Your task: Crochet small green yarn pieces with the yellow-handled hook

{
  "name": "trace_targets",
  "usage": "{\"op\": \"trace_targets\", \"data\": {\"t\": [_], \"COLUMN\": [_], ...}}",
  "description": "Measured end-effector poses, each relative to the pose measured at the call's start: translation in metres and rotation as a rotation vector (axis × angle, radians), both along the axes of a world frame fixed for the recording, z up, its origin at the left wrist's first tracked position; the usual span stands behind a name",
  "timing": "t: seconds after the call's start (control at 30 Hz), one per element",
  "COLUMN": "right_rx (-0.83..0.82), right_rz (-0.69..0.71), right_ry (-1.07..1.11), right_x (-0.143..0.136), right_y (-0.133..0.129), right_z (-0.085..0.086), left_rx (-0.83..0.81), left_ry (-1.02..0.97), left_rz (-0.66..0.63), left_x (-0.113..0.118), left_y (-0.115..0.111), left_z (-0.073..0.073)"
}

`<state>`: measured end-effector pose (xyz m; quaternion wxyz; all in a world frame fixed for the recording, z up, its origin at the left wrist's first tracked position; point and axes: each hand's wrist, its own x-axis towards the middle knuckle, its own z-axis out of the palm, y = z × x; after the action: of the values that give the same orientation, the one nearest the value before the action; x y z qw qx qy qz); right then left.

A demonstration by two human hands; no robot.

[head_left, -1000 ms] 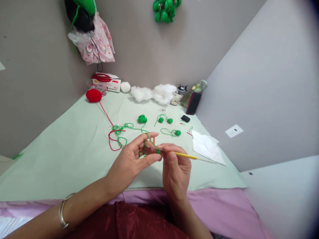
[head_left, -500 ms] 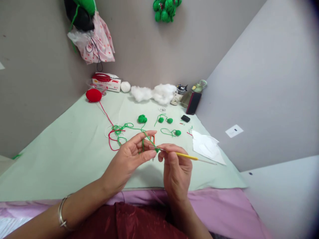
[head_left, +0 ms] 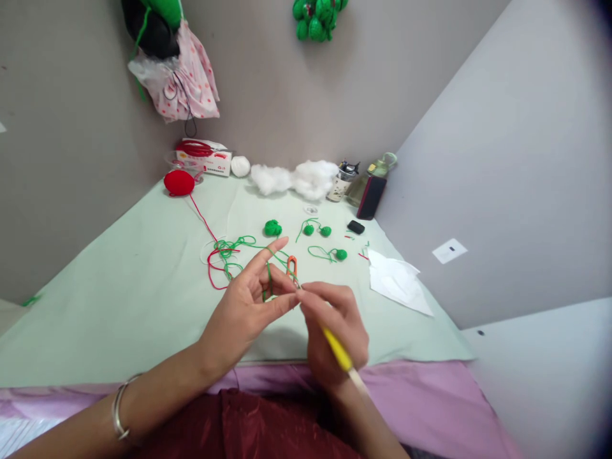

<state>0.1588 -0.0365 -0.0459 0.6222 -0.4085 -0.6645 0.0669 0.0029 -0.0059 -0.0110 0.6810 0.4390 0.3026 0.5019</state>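
My left hand has green yarn looped over its raised index finger and around the others. Its thumb and fingertips pinch a small green crochet piece, now mostly hidden by fingers. My right hand grips a yellow-handled crochet hook, slanting down toward my wrist; the hook's head meets the work at the left fingertips. From there the yarn runs back to a small green yarn ball. An orange-handled tool lies just behind my fingertips, its lower part covered.
Tangled green and red yarn lies left, leading to a red yarn ball. Small green crocheted balls rest right of centre. White stuffing, a pen cup and a phone line the back; white paper lies right.
My right hand has turned, swinging the hook's handle from pointing right to pointing down toward me. My left index finger has lifted and moved slightly left, raising the yarn.
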Motion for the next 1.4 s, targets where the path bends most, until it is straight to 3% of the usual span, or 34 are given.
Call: {"op": "trace_targets", "data": {"t": [0.07,0.13,0.27,0.43,0.63,0.93,1.1,1.23,1.4], "right_rx": [0.102,0.132,-0.035,-0.205,-0.247,-0.279,-0.264,-0.206,0.08], "right_rz": [-0.069,-0.063,0.131,0.346,0.386,0.475,0.481,0.37,0.167], "right_ry": [-0.125,-0.063,0.268,0.478,0.553,0.682,0.573,0.366,-0.122], "right_x": [-0.002,-0.004,-0.006,0.0,0.001,-0.001,0.006,0.012,0.015], "right_y": [-0.002,-0.002,0.005,0.013,0.014,0.017,0.016,0.01,0.004], "right_z": [-0.002,0.001,0.012,0.012,0.007,0.021,0.025,0.028,0.022], "left_rx": [-0.026,-0.067,-0.114,-0.115,-0.063,-0.01,0.038,0.072,0.104], "left_ry": [-0.03,-0.059,-0.097,-0.108,-0.099,0.013,0.083,0.129,0.158], "left_rz": [-0.027,-0.069,-0.107,-0.096,-0.09,-0.074,-0.044,-0.012,0.046], "left_x": [0.0,0.0,0.001,0.001,0.001,-0.004,-0.007,-0.009,-0.008], "left_y": [-0.001,-0.002,-0.001,0.001,0.001,0.003,0.004,0.003,0.001], "left_z": [-0.001,-0.001,0.001,0.002,-0.001,0.001,0.002,0.004,0.006]}}
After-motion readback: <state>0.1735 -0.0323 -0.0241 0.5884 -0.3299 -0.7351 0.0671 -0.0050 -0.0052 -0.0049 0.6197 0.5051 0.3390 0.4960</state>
